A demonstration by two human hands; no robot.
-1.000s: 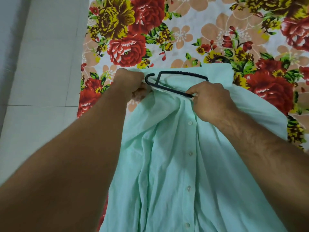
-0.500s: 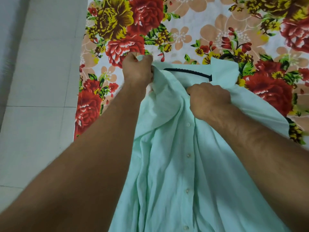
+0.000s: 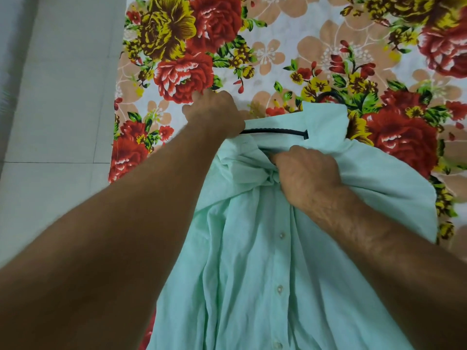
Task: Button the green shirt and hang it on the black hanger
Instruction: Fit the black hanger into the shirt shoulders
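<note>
Red and yellow roses on a pale ground pattern the floral sheet (image 3: 290,34), which fills the top and right of the frame. A pale tiled floor (image 3: 55,122) takes the left strip.

On the sheet lies the green shirt (image 3: 252,274), a light mint colour, running from the centre of the frame down to the bottom edge. Its front faces up, the cloth creased in long folds that fan downward from a bunched knot near the neck. The placket is closed, and a line of small pale buttons (image 3: 281,234) runs down the middle toward the lower edge. The collar (image 3: 323,120) stands up flat at the shirt's top, right of centre.

Inside the neck opening sits the black hanger (image 3: 273,133). Only a short length of its bar shows, level between the left hand and the collar, and its hook (image 3: 328,95) arches out just above the collar onto the sheet.

Both forearms reach in from the bottom corners. The right hand (image 3: 308,175) is clenched on the gathered cloth just below the collar, at the centre of the frame. The left hand (image 3: 214,114), above and to its left, is curled tight on the shirt's shoulder edge, where the bar's end disappears.
</note>
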